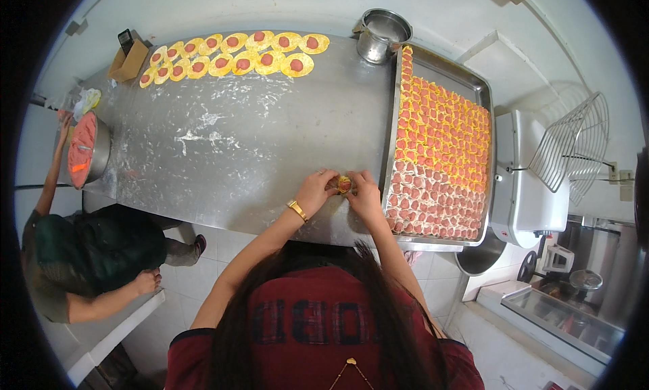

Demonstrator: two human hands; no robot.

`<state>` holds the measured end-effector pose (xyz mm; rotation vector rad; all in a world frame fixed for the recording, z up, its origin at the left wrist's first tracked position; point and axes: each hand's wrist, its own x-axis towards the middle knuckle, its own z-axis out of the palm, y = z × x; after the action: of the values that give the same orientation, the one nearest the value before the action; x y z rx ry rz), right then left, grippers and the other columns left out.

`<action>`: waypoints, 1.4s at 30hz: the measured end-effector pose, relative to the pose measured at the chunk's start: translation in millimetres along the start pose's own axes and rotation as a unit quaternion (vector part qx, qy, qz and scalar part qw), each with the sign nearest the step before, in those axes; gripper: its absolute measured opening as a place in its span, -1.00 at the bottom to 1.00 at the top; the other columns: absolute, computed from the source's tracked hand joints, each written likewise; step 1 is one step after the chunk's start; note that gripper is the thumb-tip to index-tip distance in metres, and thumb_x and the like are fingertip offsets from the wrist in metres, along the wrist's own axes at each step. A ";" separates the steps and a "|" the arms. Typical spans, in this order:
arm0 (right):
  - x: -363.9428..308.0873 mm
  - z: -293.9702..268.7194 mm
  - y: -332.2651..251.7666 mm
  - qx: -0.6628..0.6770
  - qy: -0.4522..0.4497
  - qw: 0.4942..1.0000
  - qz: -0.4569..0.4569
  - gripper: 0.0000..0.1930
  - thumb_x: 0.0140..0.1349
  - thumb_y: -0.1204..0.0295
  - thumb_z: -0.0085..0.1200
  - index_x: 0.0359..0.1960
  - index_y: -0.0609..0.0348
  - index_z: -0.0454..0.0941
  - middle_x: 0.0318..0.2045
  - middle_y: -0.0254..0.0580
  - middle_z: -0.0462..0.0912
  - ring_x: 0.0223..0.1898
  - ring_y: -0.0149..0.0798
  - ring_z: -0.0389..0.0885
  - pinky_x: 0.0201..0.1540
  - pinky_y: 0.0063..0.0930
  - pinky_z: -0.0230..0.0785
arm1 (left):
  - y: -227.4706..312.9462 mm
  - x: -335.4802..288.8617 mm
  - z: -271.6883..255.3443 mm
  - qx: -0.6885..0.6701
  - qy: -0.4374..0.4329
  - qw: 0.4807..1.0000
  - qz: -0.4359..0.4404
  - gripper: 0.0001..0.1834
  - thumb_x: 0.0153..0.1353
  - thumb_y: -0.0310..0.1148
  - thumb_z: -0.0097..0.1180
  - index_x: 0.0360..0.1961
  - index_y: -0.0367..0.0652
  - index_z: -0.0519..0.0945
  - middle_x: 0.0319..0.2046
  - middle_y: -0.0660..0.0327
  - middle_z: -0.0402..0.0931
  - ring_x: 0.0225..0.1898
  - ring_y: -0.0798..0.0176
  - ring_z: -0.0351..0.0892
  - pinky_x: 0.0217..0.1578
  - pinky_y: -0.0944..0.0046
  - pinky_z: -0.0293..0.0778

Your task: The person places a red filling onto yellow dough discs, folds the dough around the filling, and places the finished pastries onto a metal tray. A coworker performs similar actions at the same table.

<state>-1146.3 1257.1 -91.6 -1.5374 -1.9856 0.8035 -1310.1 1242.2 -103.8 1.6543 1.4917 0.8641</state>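
Near the front edge of the steel table [270, 129], my left hand [319, 191] and my right hand [366, 195] pinch a small open-topped dumpling [345, 186] between their fingertips. Its yellow wrapper is gathered around pink meat filling. Just right of my right hand lies a large metal tray [443, 64] with rows of similar dumplings [443, 129]. Those in the far rows have yellow wrappers, while the near ones look paler. Along the table's back left, flat round yellow wrappers [296, 65] lie in two rows, each with a lump of pink filling on it.
A metal pot [384, 35] stands behind the tray's left corner. At the table's left end, a co-worker [88, 255] reaches beside a steel bowl [101, 150] of pink filling. A cardboard box [128, 62] sits at the back left. White flour smears the tabletop. A white machine with a wire guard [571, 143] stands right.
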 end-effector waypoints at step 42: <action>-21.7 99.8 -119.2 -0.136 -0.013 0.990 0.024 -0.65 -0.07 0.62 0.17 -0.16 0.18 0.55 -0.23 0.01 0.51 -0.27 0.04 0.53 -0.20 -0.22 0.41 | -273.9 -81.1 -420.3 0.138 0.476 0.852 -0.167 -0.87 0.09 -0.43 0.11 -0.37 -0.27 0.58 -0.44 -0.03 0.55 -0.39 -0.03 0.57 -0.30 0.09 0.47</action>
<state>-1291.4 1198.7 -77.3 -1.7381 -2.1565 0.5924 -1816.7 1211.4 -129.2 1.0732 2.5803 1.4177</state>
